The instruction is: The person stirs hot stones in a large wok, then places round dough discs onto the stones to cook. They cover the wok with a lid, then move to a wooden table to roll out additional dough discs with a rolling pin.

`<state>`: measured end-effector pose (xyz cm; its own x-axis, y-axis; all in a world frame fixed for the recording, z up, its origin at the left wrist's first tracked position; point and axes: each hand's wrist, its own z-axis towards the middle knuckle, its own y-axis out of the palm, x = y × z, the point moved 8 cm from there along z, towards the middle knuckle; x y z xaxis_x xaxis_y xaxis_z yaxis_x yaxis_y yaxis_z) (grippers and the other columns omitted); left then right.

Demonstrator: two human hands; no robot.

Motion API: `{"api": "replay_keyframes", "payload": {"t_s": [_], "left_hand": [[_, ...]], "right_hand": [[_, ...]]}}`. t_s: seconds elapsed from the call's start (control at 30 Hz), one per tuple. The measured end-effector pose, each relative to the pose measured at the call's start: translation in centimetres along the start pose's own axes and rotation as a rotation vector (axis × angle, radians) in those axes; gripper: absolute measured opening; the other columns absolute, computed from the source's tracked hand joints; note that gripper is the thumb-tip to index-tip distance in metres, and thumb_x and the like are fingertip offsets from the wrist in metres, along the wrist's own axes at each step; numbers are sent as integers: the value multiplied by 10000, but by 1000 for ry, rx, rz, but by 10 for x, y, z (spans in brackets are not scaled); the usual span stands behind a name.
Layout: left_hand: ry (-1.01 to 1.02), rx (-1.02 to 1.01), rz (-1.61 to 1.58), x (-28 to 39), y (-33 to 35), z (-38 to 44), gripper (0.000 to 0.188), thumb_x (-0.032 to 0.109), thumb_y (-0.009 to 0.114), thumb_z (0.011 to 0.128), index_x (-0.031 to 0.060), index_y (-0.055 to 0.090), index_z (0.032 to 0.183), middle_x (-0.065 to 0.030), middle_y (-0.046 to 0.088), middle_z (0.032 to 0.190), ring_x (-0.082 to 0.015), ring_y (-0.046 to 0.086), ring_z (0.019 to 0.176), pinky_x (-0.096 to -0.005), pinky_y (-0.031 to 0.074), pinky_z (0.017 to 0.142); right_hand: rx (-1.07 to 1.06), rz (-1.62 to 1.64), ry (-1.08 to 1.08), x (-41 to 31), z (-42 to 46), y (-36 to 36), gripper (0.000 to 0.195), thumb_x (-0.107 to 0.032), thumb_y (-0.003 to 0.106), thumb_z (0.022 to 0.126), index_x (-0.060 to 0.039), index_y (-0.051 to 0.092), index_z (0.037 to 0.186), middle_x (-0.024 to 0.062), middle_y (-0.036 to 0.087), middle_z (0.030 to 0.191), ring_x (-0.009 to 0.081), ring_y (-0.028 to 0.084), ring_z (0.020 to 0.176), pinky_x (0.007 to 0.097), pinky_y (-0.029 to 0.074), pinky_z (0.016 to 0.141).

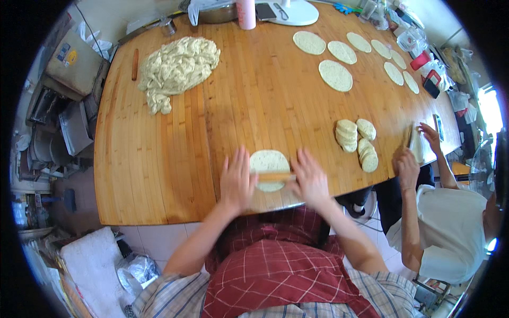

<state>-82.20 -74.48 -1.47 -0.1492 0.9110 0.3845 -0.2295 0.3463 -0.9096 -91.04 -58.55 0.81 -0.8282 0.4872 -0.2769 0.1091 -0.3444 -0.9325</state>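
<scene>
A flattened oval of pale speckled dough (270, 159) lies on the wooden table just in front of me. Across its lower part runs a thin wooden rolling pin (273, 177). My left hand (237, 181) presses on the pin's left end, fingers stretched forward. On the right end lies my right hand (311, 179), slightly blurred, its fingers also pointing away from me. Both palms cover the tips of the pin. To the right of my right hand, thick cut dough pieces (346, 136) sit in overlapping rows beside more dough pieces (368, 155).
A large dough heap (181, 65) and another rolling pin (135, 64) occupy the far left of the table (159, 171). Several flat dough rounds (335, 75) lie far right. At right, a co-worker's hands (408, 169) handle a dough sheet (416, 145). A pink bottle (246, 15) stands at the back.
</scene>
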Motion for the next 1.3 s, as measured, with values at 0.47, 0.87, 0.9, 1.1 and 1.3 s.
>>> {"api": "replay_keyframes", "payload": {"t_s": [0.47, 0.87, 0.9, 1.1, 1.3], "left_hand": [[35, 141, -43, 26, -6, 25, 553, 218, 612, 840, -39, 442, 1300, -234, 468, 1297, -373, 437, 1209, -479, 369, 955], [-352, -72, -765, 2, -23, 30, 231, 129, 598, 878, -47, 615, 1026, -148, 649, 992, -234, 618, 918, -307, 453, 821], [-350, 23, -553, -1, -35, 15, 261, 143, 588, 887, -51, 603, 1060, -155, 641, 1031, -254, 614, 955, -328, 446, 857], [-75, 168, 152, 0, -9, 53, 543, 292, 511, 908, -48, 407, 1319, -202, 378, 1412, -314, 305, 1348, -601, 222, 1044], [-82, 168, 162, -22, -1, 73, 592, 274, 517, 891, -67, 362, 1350, -222, 351, 1427, -329, 284, 1360, -554, 186, 1097]], "right_hand": [[-6, 97, 134, -7, -31, -5, 627, -276, 736, 727, 24, 513, 1231, 260, 387, 1386, 427, 359, 1298, 537, 326, 1036], [-98, 236, -240, -51, -52, -43, 295, -82, 621, 741, -20, 613, 1030, 116, 666, 957, 260, 655, 818, 362, 528, 691], [-66, 203, -251, -50, -53, -44, 286, -78, 601, 748, -16, 618, 1026, 117, 667, 964, 255, 655, 822, 359, 529, 700], [169, -6, -70, 22, 20, -13, 414, -298, 628, 812, 1, 606, 1097, 186, 566, 1222, 333, 549, 1108, 401, 476, 899], [84, 7, 48, 36, 47, 6, 585, -423, 606, 820, 2, 544, 1217, 280, 471, 1298, 405, 425, 1246, 473, 389, 1000]]}}
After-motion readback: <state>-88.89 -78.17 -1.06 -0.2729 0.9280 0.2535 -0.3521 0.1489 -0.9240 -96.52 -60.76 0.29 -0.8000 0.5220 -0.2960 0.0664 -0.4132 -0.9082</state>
